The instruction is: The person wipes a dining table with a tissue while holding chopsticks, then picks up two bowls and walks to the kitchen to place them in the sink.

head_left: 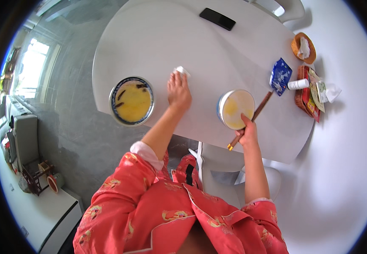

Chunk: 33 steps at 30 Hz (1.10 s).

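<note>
My left hand (pixel 180 93) lies on the white table (pixel 151 41), fingers together and pressed on a crumpled white tissue (pixel 181 69). To its left stands a blue-rimmed bowl (pixel 135 106) of yellow liquid or soft food, with several dark pieces at its edge. My right hand (pixel 249 131) grips a smaller bowl (pixel 239 103), white inside and blue outside, the thumb over its rim. Yellow remains coat the inside of that bowl. Brown chopsticks (pixel 264 102) with gold ends are held in the same hand, slanting along the bowl's right side.
A black smartphone (pixel 217 19) lies at the far side. To the right are a blue packet (pixel 281 76), a white bottle (pixel 298 84), a wicker basket (pixel 301 103) with packages, and an orange-brown bowl (pixel 295 47) holding white tissue. A white chair (pixel 218 158) stands against the near edge.
</note>
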Each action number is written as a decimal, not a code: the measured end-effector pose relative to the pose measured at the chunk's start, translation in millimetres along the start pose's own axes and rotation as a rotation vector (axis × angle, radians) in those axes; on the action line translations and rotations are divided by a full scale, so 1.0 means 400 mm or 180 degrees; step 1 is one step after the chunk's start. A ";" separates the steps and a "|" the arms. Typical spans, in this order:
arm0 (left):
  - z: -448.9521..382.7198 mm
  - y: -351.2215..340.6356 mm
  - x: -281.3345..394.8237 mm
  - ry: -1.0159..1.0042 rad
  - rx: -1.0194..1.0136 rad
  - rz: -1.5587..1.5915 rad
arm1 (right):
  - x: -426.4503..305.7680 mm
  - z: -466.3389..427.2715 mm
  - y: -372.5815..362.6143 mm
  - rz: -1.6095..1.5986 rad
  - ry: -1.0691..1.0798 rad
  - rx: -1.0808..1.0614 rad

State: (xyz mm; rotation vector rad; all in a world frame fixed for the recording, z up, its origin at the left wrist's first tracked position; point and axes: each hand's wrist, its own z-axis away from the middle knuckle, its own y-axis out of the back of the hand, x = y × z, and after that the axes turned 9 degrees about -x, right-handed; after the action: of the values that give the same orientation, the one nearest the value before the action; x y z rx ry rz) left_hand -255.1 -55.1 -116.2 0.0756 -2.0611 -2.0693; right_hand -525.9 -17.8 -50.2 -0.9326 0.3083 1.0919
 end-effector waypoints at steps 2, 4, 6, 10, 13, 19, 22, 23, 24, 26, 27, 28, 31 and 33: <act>-0.096 0.026 -0.011 0.0325 0.0098 0.0304 | -0.010 0.081 0.038 -0.0001 0.0162 0.0277; -0.185 0.028 -0.053 0.0593 0.0134 0.0404 | 0.001 0.160 0.066 -0.0017 0.0256 0.0523; -0.279 0.047 -0.082 0.0771 0.0263 0.0346 | 0.025 0.227 0.092 -0.0163 0.0293 0.0803; -0.425 0.091 -0.128 0.0551 0.0114 0.0250 | 0.083 0.343 0.108 -0.0727 0.0422 0.0985; -0.390 0.068 -0.067 -0.0124 0.0143 -0.0107 | 0.112 0.361 0.126 -0.0877 0.0637 0.1221; 0.182 -0.019 0.000 -0.1953 -0.0201 -0.0060 | 0.151 0.384 0.091 -0.0902 0.0647 0.1289; 0.307 0.079 0.026 -0.1622 -0.0880 0.0148 | 0.166 0.379 0.107 -0.1078 0.0708 0.1156; 0.267 0.054 0.002 -0.1423 -0.0635 0.0058 | 0.172 0.374 0.107 -0.1163 0.0704 0.1149; 0.223 0.031 -0.013 -0.1242 -0.0397 0.0022 | 0.171 0.383 0.100 -0.1136 0.0693 0.1161; 0.072 0.020 -0.033 -0.0187 -0.0105 -0.0039 | 0.172 0.395 0.102 -0.1002 0.0701 0.1324; -0.007 0.029 -0.045 0.0377 -0.0055 0.0132 | 0.171 0.400 0.108 -0.0940 0.0702 0.1407; -0.081 0.043 -0.064 0.0948 -0.0004 0.0303 | 0.170 0.405 0.122 -0.1006 0.0722 0.1290; -0.247 0.078 -0.156 0.2425 0.0459 0.0865 | 0.171 0.415 0.132 -0.1014 0.0552 0.1372; -0.321 0.130 -0.200 0.2620 0.0477 0.1042 | 0.160 0.425 0.113 -0.0932 0.0608 0.1285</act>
State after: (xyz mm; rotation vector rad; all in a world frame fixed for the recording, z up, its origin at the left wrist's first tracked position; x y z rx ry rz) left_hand -146.5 -165.3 -75.9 0.4869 -1.5637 -1.3516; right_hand -571.3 159.5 -11.2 -0.6922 0.5114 0.6401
